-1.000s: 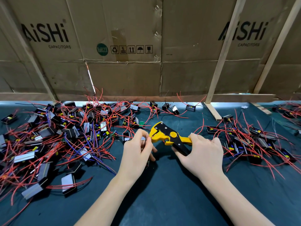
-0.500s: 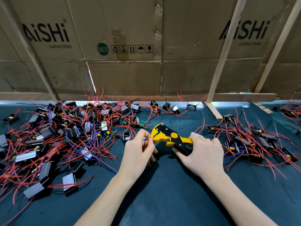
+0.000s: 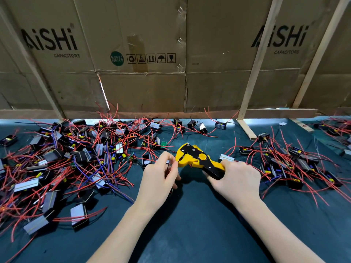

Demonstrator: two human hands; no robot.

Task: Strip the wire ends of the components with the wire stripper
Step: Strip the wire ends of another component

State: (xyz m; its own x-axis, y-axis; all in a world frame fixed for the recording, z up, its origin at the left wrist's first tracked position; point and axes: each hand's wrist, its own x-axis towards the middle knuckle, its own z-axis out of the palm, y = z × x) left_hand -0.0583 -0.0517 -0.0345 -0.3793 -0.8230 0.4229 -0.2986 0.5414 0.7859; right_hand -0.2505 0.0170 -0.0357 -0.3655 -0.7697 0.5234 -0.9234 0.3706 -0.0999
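My right hand (image 3: 236, 180) grips the handles of a yellow and black wire stripper (image 3: 197, 158), whose jaws point left. My left hand (image 3: 158, 176) pinches thin wires of a component between thumb and forefinger, right at the stripper's jaws; the component's body is mostly hidden under that hand. A large pile of black components with red and blue wires (image 3: 62, 164) lies to the left on the dark mat. A smaller pile of components (image 3: 290, 164) lies to the right, just beyond my right hand.
A cardboard wall (image 3: 144, 88) braced with wooden slats (image 3: 252, 80) closes off the back of the bench. A few loose components (image 3: 201, 127) sit along its foot. Bare dark mat (image 3: 190, 224) lies between my forearms.
Both hands stay nearly in place; the stripper and the pinched wires have kept together at the jaws, with only a slight shift.
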